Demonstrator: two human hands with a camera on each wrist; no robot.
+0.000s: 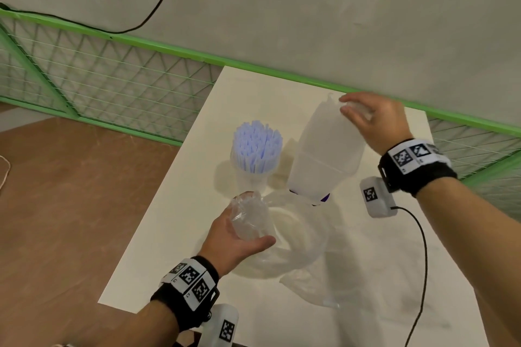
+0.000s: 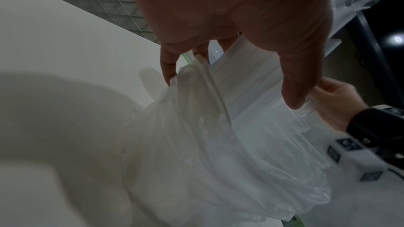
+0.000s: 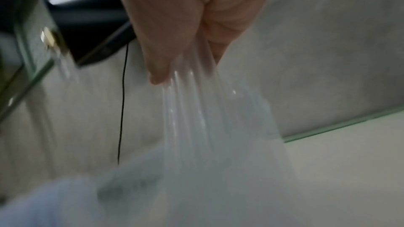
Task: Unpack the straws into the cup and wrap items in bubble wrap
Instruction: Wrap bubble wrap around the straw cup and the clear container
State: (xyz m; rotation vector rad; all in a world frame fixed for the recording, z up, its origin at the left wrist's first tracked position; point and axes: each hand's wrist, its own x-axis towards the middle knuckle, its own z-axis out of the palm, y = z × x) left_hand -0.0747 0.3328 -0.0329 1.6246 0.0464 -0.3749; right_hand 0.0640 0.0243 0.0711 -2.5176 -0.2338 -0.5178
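A clear cup point(image 1: 251, 177) packed with pale lavender straws point(image 1: 256, 146) stands upright on the white table point(image 1: 174, 234). Just right of it my right hand point(image 1: 349, 108) pinches the top of a milky white plastic bag point(image 1: 327, 149), which hangs tilted with a purple mark at its lower end. In the right wrist view my right hand point(image 3: 186, 68) pinches that bag point(image 3: 207, 127) into stretched folds. My left hand point(image 1: 253, 220) grips a bunched edge of clear plastic film point(image 1: 298, 248), whose looped opening lies under the bag's lower end. The left wrist view shows my left hand point(image 2: 229, 89) holding this film point(image 2: 196, 127).
More clear film point(image 1: 310, 290) trails over the table toward me. A green metal rail with wire mesh point(image 1: 118, 84) runs along the table's far side against a grey wall. Brown floor point(image 1: 70, 205) lies beyond the left table edge. A black cable point(image 1: 420, 262) hangs from my right wrist.
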